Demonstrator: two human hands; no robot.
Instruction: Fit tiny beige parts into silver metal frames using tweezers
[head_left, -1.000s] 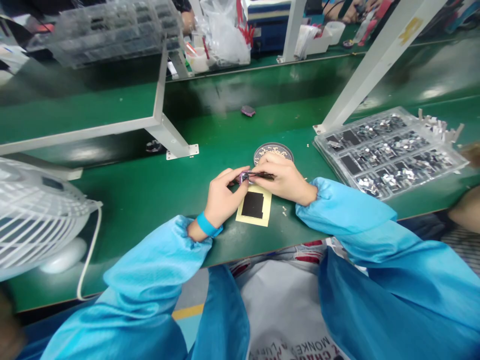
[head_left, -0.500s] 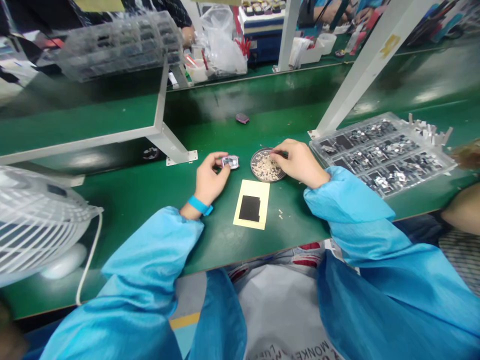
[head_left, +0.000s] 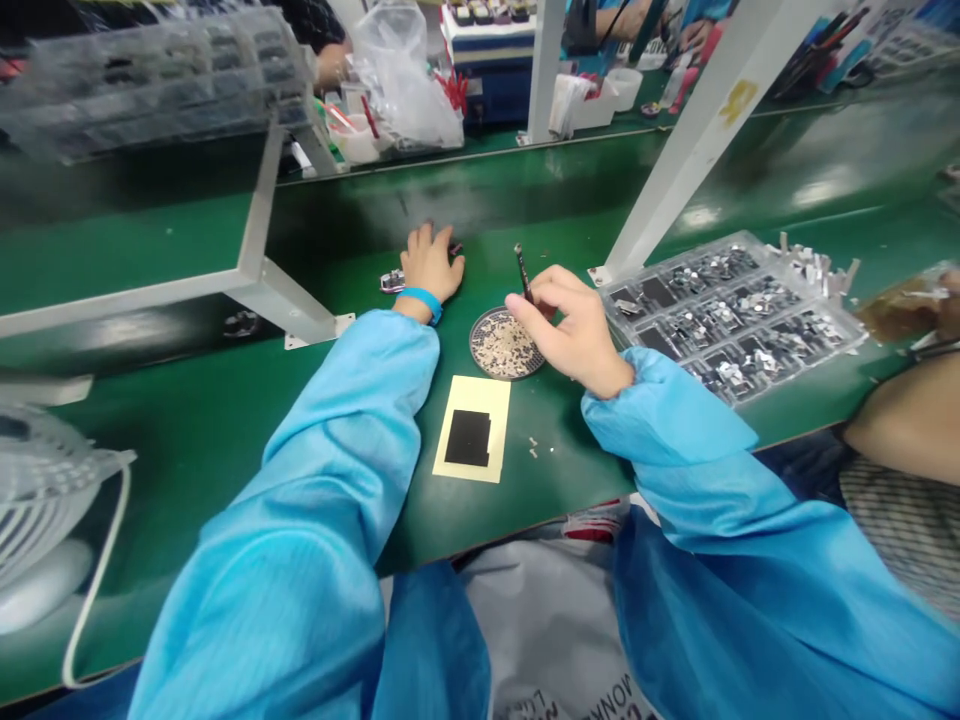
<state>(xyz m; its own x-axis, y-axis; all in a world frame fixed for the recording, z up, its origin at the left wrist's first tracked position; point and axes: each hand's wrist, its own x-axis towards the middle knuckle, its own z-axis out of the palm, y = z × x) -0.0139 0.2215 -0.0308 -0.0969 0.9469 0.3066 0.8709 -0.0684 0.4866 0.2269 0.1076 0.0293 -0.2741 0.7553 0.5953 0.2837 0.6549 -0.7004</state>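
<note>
Left hand: we enter it as moved out past the round dish to the far part of the bench, fingers spread and palm down, no longer gripping.

Small shiny part: we list it as out of the fingers, now lying on the green mat just beside the left hand.

Pink pad: we find it now just past the left fingertips, partly hidden.

Right hand: we log it as lifted off the dish, with the tweezers now standing upright in its fingers.

Co-worker's hand: we now see it at the right edge, holding a plastic bag.
</note>
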